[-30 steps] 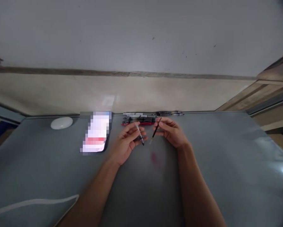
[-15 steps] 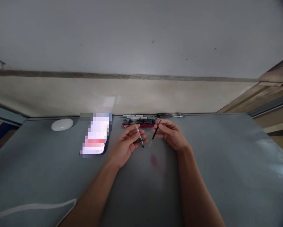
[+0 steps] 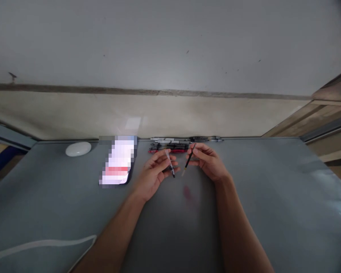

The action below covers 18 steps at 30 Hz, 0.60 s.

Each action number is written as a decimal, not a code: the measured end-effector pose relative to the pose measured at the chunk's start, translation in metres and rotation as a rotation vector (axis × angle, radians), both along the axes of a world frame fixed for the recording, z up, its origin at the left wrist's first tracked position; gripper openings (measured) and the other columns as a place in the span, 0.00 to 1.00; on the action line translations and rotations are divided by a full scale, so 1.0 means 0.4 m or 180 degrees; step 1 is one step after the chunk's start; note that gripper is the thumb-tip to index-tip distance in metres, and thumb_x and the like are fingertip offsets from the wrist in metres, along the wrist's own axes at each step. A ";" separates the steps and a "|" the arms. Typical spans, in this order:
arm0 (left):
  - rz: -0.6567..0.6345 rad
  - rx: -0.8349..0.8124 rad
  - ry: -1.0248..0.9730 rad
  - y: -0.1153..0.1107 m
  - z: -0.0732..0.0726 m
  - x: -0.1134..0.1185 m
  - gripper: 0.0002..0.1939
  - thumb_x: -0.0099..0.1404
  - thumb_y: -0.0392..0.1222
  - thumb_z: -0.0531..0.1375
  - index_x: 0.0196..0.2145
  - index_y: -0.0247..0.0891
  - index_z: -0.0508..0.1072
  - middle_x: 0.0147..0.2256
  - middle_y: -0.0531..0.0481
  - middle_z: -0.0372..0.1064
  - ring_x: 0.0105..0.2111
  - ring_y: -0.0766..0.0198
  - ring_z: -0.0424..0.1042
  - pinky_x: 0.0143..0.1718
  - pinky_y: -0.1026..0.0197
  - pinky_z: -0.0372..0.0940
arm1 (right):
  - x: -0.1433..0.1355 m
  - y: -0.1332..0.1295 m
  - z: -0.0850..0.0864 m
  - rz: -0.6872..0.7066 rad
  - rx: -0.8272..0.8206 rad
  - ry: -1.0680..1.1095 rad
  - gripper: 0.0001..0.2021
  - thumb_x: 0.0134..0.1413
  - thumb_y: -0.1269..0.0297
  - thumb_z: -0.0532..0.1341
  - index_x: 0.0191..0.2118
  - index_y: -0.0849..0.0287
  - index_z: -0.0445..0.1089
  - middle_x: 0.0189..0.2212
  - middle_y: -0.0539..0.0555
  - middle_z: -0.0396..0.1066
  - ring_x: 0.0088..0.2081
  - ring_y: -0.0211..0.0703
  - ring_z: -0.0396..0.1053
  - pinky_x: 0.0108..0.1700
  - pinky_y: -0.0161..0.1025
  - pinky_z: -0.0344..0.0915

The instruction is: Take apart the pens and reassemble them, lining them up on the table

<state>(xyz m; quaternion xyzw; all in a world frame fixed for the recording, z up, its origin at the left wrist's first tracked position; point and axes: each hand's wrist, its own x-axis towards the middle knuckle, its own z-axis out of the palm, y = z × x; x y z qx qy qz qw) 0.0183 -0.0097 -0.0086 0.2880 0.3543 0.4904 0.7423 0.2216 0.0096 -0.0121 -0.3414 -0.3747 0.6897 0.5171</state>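
Note:
My left hand [image 3: 154,175] pinches a clear pen barrel [image 3: 170,163] with a dark lower end, tilted with that end toward me. Between the thumb and fingers of my right hand [image 3: 208,162] is a thin black pen refill [image 3: 189,158], whose lower tip is pale with a yellowish band. The two parts are apart, with a small gap between them. Behind my hands, several pens lie at the wall: white ones [image 3: 167,140], black ones [image 3: 206,138] and a red one [image 3: 176,151], partly covered by my fingers.
A phone [image 3: 117,161] with a lit, blurred screen lies left of my hands. Farther left is a white rounded case [image 3: 78,149]. A white cable [image 3: 45,243] runs at the lower left. The grey table [image 3: 272,197] meets a pale wall [image 3: 201,113] at the back.
The whole view has shifted slightly, so things appear a little farther right. Both hands keep the same hold on the barrel and the refill.

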 end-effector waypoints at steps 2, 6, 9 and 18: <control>0.0015 -0.0005 -0.0027 -0.001 0.000 0.001 0.15 0.59 0.34 0.65 0.45 0.39 0.74 0.39 0.49 0.74 0.38 0.62 0.75 0.46 0.50 0.70 | -0.001 0.000 0.001 -0.0011 -0.0007 -0.0011 0.07 0.49 0.61 0.67 0.37 0.51 0.74 0.33 0.48 0.73 0.35 0.37 0.72 0.38 0.38 0.74; 0.0050 0.0014 -0.0048 -0.003 -0.001 0.003 0.15 0.59 0.33 0.65 0.45 0.38 0.74 0.38 0.49 0.74 0.39 0.62 0.74 0.47 0.49 0.70 | -0.003 0.001 0.000 -0.0025 0.0000 0.0018 0.08 0.49 0.62 0.67 0.37 0.52 0.74 0.33 0.48 0.73 0.34 0.36 0.72 0.38 0.38 0.74; 0.0036 0.0040 -0.0040 -0.003 -0.002 0.002 0.15 0.59 0.33 0.65 0.45 0.38 0.74 0.37 0.48 0.74 0.39 0.62 0.74 0.47 0.49 0.70 | -0.004 0.001 0.000 -0.0042 0.0003 0.0028 0.08 0.49 0.62 0.67 0.37 0.52 0.74 0.33 0.48 0.73 0.34 0.36 0.72 0.38 0.38 0.74; 0.0011 0.0024 -0.0051 -0.001 0.000 0.001 0.15 0.59 0.33 0.65 0.45 0.38 0.74 0.38 0.49 0.74 0.38 0.62 0.75 0.47 0.49 0.70 | -0.005 0.001 0.000 -0.0050 0.0042 0.0010 0.08 0.48 0.62 0.67 0.37 0.52 0.74 0.34 0.48 0.73 0.35 0.36 0.72 0.38 0.38 0.73</control>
